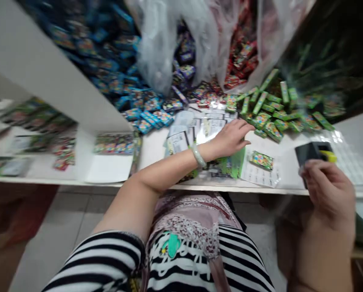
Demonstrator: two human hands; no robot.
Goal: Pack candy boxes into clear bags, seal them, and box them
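Note:
My left hand (233, 137), with a pale bangle (198, 156) at its wrist, reaches over printed cards (211, 126) towards the near edge of the green boxes (262, 117). Its fingers are somewhat spread, with nothing seen in them. At the right, my right hand (330, 188) is closed on a dark object with a yellow part (311, 153), blurred, perhaps a tape dispenser. Between the hands a single green box (262, 160) lies on a white sheet of small labels (256, 175). Green packets (226, 165) lie below my left wrist.
Behind are heaps of blue boxes (152, 111), purple boxes (184, 73) and red boxes (243, 61), partly under clear plastic bags (160, 44). A white divider (59, 69) rises at the left, with an open carton (110, 168) beside it. The white shelf's front edge (157, 187) faces me.

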